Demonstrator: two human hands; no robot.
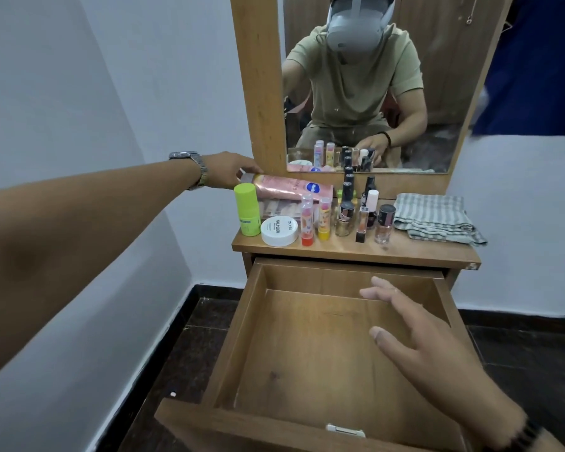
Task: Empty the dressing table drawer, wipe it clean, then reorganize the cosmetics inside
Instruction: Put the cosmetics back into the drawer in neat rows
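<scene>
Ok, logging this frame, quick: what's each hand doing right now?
Left hand: grips the cap end of the pink tube lying on the tabletop.
Right hand: open, holding nothing, over the drawer.

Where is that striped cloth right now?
The striped cloth lies folded at the right end of the dressing table top, beside the nail polish bottles, below the mirror.

lime-green bottle (pixel 247 210), white jar (pixel 279 231), grey-striped cloth (pixel 437 218), brown drawer (pixel 294 353).

wooden drawer (pixel 323 350) pulled out, bare inside, cosmetics upright on dressing table top (pixel 356 251), pink tube (pixel 294 188) lying flat behind, striped cloth (pixel 437 218) folded at right
</scene>
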